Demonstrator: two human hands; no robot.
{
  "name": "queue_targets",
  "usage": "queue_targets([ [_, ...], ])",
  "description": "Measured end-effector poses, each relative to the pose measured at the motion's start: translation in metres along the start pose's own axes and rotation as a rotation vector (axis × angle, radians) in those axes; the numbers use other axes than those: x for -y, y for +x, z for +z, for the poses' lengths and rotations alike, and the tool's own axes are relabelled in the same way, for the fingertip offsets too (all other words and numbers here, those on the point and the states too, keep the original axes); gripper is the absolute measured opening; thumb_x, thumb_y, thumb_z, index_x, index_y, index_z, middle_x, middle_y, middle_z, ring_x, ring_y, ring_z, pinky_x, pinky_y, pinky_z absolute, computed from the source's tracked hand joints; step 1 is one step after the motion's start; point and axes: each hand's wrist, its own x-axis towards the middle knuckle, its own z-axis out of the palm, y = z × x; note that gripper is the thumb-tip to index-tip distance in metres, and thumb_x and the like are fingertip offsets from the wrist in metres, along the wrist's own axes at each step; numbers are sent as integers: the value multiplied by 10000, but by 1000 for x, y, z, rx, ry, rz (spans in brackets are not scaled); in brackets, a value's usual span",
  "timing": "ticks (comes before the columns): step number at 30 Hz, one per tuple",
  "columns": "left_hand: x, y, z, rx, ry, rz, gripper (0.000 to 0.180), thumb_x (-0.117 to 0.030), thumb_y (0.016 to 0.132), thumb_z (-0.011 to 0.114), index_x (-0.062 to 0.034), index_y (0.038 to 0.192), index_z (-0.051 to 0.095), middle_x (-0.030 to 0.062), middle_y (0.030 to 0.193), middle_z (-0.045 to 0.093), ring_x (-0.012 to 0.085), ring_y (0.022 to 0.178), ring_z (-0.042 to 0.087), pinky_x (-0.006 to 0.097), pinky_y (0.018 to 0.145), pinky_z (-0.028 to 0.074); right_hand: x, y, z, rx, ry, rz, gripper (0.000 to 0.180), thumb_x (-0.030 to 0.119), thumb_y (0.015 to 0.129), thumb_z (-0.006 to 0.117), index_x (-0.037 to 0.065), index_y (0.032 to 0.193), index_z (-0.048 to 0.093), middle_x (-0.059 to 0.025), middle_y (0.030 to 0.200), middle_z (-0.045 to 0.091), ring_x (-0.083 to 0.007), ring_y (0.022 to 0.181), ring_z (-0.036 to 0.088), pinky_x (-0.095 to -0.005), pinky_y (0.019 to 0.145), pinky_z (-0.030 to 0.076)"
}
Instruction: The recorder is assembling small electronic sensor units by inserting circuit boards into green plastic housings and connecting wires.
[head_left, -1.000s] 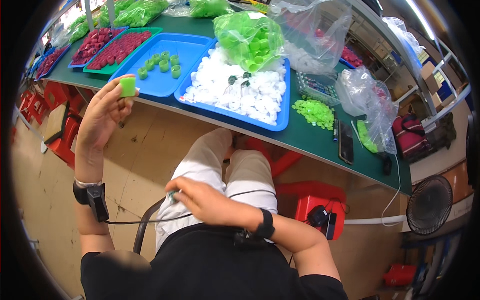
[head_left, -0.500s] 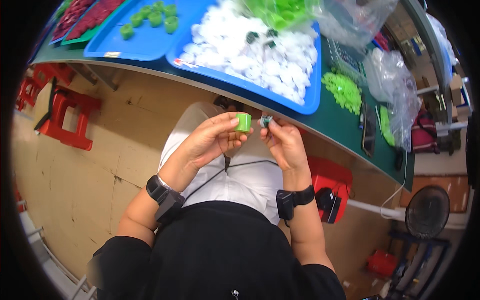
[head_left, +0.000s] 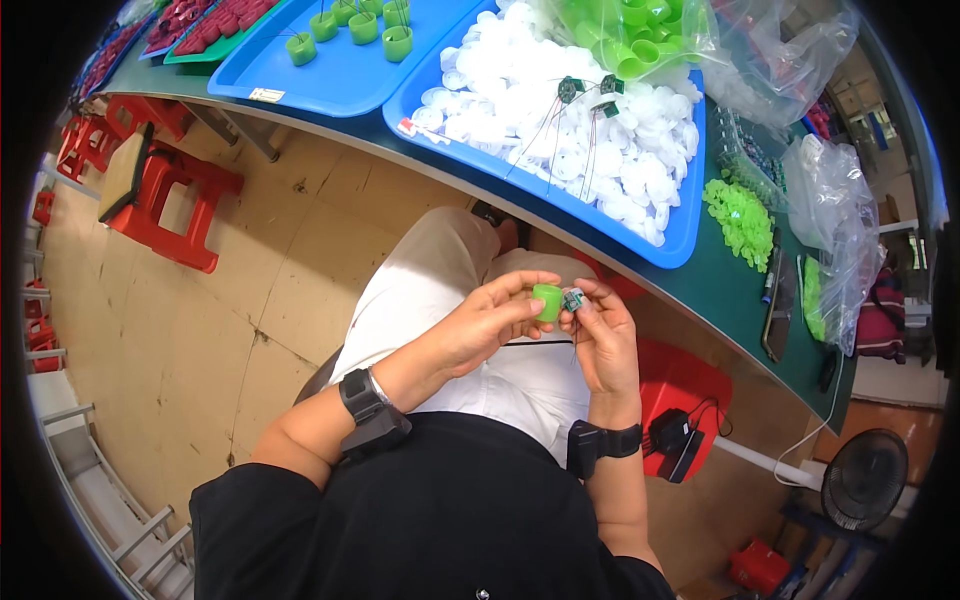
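Over my lap, my left hand (head_left: 492, 322) pinches a bright green plastic cup (head_left: 547, 303) between thumb and fingers. Close by on its right, my right hand (head_left: 606, 340) grips a small round circuit board (head_left: 573, 299) with a whitish side; thin wires seem to hang below it. The board is right beside the cup, and I cannot tell whether they touch. Beyond my hands, a blue tray (head_left: 680, 247) holds a heap of white plastic caps (head_left: 550, 110). A few wired circuit boards (head_left: 570, 90) lie on that heap.
Another blue tray (head_left: 350, 102) at the far left carries several green cups (head_left: 300, 48) with wires. A clear bag of green cups (head_left: 640, 40) rests on the white caps. Small green pieces (head_left: 740, 222) and a phone (head_left: 782, 310) lie on the green table. A red stool (head_left: 175, 205) stands left.
The whole view has shifted, so the table and hands appear lower and farther right. My hands have come closer together, and the circuit board is now right beside the green cup.
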Motion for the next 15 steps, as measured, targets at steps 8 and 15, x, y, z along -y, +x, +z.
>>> queue_targets([
  [8, 5, 4, -2, -54, -30, 49, 369, -162, 948, 560, -23, 1275, 461, 80, 1073, 584, 150, 988, 573, 280, 857, 464, 2, -4, 5, -105, -239, -85, 238, 42, 908, 605, -35, 1130, 572, -91, 973, 642, -146, 839, 631, -266, 754, 513],
  [15, 7, 5, -4, -69, 84, 75, 377, -77, 913, 601, -35, 1257, 453, 76, 1134, 576, 139, 1055, 560, 279, 907, 458, 6, -5, 5, -154, -425, -126, 197, 30, 897, 620, -43, 1079, 603, -98, 980, 657, -143, 891, 636, -256, 810, 507],
])
